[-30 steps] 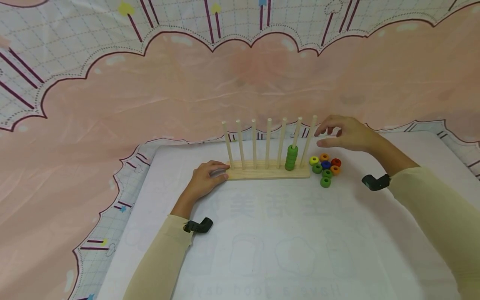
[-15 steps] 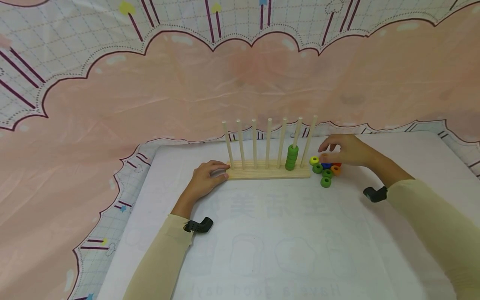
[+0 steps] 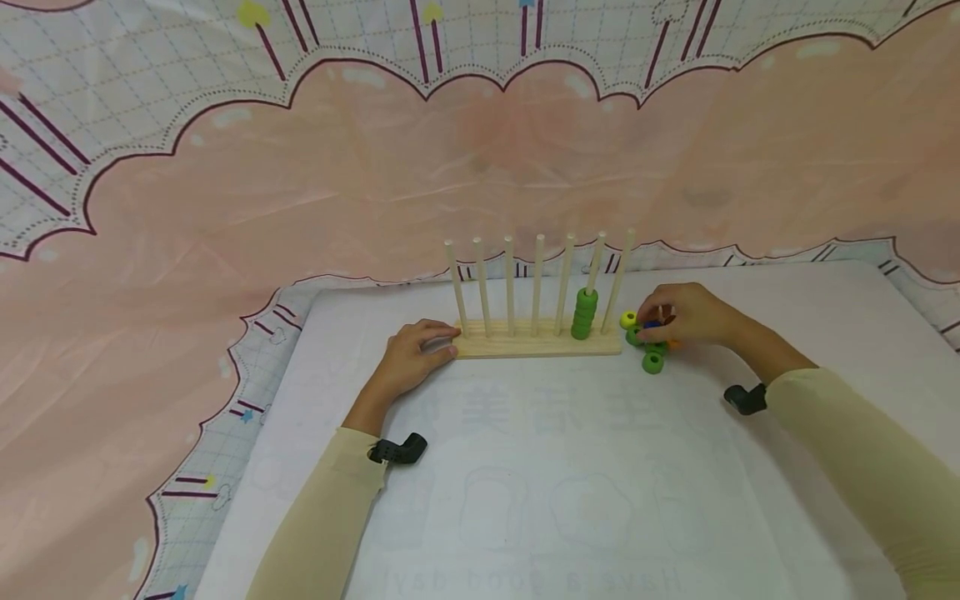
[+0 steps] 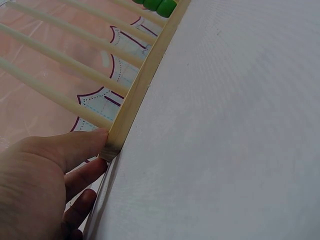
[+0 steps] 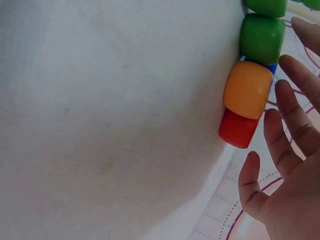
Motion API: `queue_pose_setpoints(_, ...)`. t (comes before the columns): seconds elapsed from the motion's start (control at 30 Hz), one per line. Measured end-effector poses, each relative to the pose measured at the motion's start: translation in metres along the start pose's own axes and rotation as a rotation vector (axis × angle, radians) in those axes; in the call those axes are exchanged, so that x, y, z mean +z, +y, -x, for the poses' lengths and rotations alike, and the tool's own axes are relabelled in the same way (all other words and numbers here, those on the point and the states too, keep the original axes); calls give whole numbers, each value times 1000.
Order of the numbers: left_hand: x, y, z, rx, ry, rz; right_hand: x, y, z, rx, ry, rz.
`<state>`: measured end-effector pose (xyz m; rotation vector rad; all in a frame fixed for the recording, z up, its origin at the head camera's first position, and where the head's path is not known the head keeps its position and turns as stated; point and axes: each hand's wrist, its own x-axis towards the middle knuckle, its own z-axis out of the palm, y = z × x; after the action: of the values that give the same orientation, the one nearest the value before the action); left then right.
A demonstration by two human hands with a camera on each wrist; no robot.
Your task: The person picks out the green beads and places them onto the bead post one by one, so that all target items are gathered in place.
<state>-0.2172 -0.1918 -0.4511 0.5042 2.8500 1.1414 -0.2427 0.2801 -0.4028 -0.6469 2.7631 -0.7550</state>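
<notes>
The rack [image 3: 525, 345] stands upright near the far edge of the worktop [image 3: 525, 467], its seven pegs [image 3: 537, 287] bare except the sixth from the left, which carries a green stack [image 3: 584, 314]. What has changed over the last second is the right hand [image 3: 693, 312]: I see it drop from beside the rightmost peg to the loose beads lying just right of the rack. That means the work has passed from the pegs to the pile. From the right wrist I see its fingers spread beside the orange bead [image 5: 248, 90] and the red bead [image 5: 239, 129]; I cannot tell whether a fingertip touches the blue bead [image 3: 652, 323] or any neighbour. The yellow bead [image 3: 627, 320] sits at the pile's left, and the nearest green bead [image 3: 653, 362] lies toward me. The left hand [image 3: 411, 358] has not moved: thumb and fingers pinch the rack's left end, which I judge keeps it steady. The green stack looks unchanged too, so I count no bead added in this stretch.
</notes>
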Motion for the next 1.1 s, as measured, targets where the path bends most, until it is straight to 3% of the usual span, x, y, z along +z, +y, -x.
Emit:
queue_pose_setpoints(0.63, 0, -1, 0, -6, 3, 6, 8, 3, -5, 16, -24, 55)
queue_pose_setpoints(1.1, 1, -1, 0, -9, -1, 7, -1, -3, -1, 40, -9, 29)
